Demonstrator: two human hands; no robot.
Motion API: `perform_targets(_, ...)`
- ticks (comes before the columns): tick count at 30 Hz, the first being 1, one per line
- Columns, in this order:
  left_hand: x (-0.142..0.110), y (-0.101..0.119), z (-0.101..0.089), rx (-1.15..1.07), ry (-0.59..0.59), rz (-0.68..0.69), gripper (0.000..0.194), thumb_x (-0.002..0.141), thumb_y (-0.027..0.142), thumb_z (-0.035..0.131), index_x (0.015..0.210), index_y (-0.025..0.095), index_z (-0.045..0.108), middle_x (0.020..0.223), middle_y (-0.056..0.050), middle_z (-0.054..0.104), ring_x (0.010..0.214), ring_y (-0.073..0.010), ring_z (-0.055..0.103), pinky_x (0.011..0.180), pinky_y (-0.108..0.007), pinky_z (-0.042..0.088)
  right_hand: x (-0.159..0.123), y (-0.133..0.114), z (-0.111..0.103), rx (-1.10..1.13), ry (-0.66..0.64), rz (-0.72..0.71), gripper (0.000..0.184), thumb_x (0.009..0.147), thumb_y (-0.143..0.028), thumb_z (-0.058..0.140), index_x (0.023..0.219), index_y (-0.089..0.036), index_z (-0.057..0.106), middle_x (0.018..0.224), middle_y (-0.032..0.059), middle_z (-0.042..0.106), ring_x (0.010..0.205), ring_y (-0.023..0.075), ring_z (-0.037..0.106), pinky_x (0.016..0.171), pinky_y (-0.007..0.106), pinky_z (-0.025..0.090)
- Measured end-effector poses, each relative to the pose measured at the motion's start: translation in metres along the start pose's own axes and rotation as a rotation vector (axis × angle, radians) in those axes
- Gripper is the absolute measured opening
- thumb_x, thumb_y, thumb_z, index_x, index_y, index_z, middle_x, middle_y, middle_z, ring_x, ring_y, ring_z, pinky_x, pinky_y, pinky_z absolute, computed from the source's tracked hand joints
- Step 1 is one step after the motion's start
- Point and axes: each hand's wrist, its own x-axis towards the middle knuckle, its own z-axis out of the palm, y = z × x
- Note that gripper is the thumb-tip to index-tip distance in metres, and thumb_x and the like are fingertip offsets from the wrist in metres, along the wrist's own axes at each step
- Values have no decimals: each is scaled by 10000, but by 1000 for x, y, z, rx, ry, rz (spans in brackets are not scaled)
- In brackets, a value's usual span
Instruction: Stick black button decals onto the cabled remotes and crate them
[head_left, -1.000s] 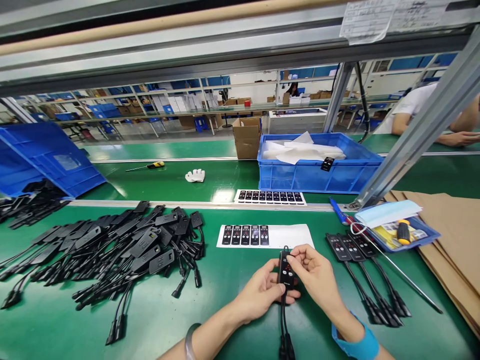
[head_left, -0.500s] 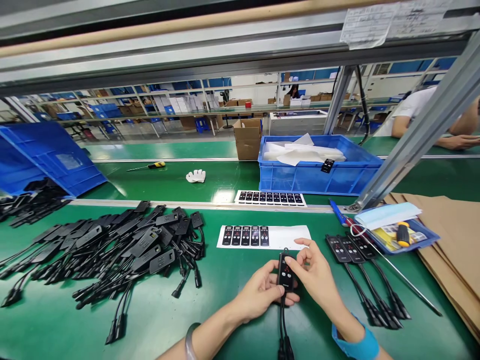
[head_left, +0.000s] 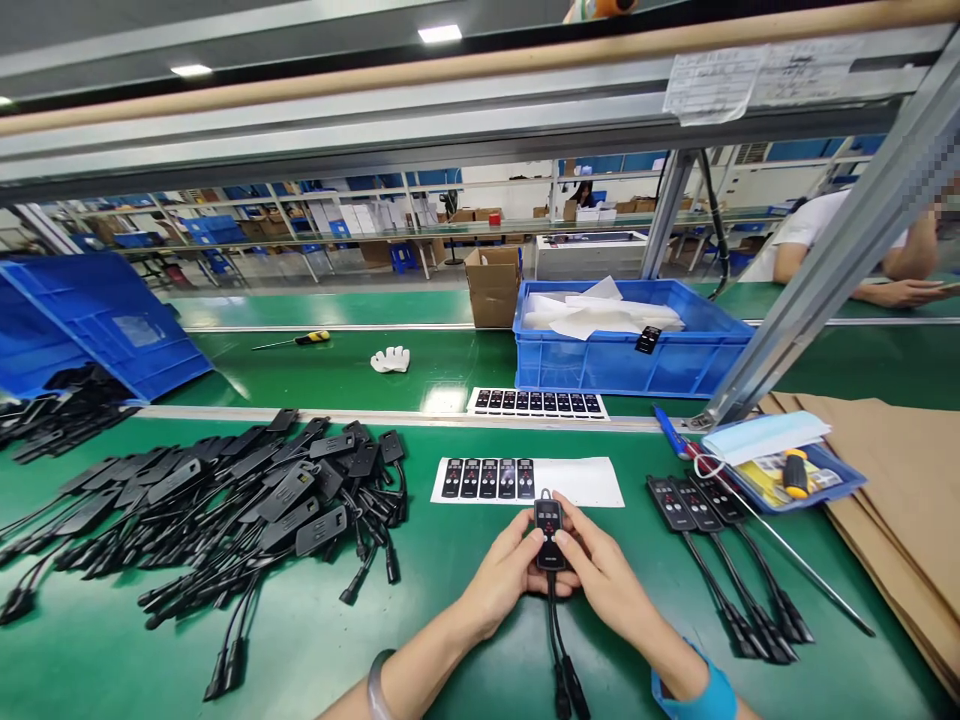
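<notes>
Between my two hands is a small black controller box (head_left: 549, 520) with a printed label on its face and two cables hanging from its lower end. My left hand (head_left: 504, 570) grips its left side, thumb on the front. My right hand (head_left: 604, 570) closes on the right side, its thumb also against the face. Just beyond them lies a white label sheet (head_left: 577, 482) carrying several black labels at its left. To the right, three labelled controllers (head_left: 699, 505) rest side by side with their cables toward me. A large heap of black controllers (head_left: 289, 490) spreads on the left.
Behind the metal strip stand a blue bin (head_left: 630, 360) of white paper, a second label sheet (head_left: 538, 402), a white glove (head_left: 391, 359) and a screwdriver (head_left: 311, 338). At right are a small tray (head_left: 840, 488), a long metal rod (head_left: 806, 570), brown cardboard (head_left: 900, 490) and a slanting post (head_left: 817, 250).
My right hand has come down from the controller's upper end to its right side, thumb now on the face. Both hands and the controller have shifted slightly left in view.
</notes>
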Motion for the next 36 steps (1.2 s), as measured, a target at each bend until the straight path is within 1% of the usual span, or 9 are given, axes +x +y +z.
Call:
perform_targets(5,-1,-3,2,169,27,31,532,799,542,575,1163,182,430,922,-74,660,587,-155,653,525,-249,492,0,1,2,-167,20,-55,426,906,-330,375,1289,-174,477,940,71,662,798,193,625,789,342,521)
perform_targets(10,0,-2,2,-8,43,10,523,809,541,566,1186,197,454,908,-58,663,723,-173,662,647,-281,514,-5,2,8,-365,40,-120,614,874,-349,492,1430,-204,276,1276,131,505,1107,254,533,897,393,495)
perform_targets(13,-1,2,-1,24,-14,2,624,822,575,522,1302,195,403,938,-91,665,799,-214,660,755,-373,518,0,2,-3,-555,14,-170,634,837,-303,527,1409,-163,293,1242,150,509,1111,274,508,929,428,464)
perform_targets(18,-4,12,-18,743,138,340,392,830,390,561,1188,232,580,1187,-115,611,1142,-293,521,1040,-470,343,13,6,-48,-1129,201,-31,488,772,-276,571,1199,-44,532,1020,200,562,948,363,515,786,515,451)
perform_targets(21,0,10,-33,1122,325,366,446,826,291,505,1249,155,539,1367,-176,468,1338,-382,292,1115,-569,126,19,13,-65,-1323,287,32,498,727,-134,571,1212,-27,540,1093,238,534,984,390,493,763,505,433)
perform_targets(24,7,4,-45,1308,420,292,499,823,213,433,1291,47,476,1418,-264,361,1364,-441,186,1092,-630,67,34,14,-59,-1182,189,-61,462,784,-84,484,1242,-94,540,1135,205,540,1014,355,499,779,474,425)
perform_targets(28,12,1,-50,1434,412,287,501,815,135,372,1294,24,467,1394,-276,389,1345,-440,240,1093,-622,111,70,13,-27,-937,35,-170,304,854,-121,449,1089,-147,641,1010,131,599,924,274,548,778,397,437)
perform_targets(32,10,1,-49,1559,422,311,526,739,55,431,1260,51,511,1348,-275,446,1297,-450,336,1057,-662,185,97,15,0,-868,79,-221,196,856,-153,503,972,-150,661,949,118,605,913,266,555,774,375,446)
perform_targets(36,10,2,-45,1772,465,278,539,723,32,432,1251,105,514,1330,-202,494,1262,-382,403,1049,-655,223,88,7,4,-744,131,-307,144,886,-209,491,808,-178,608,918,87,576,914,233,546,804,352,448)
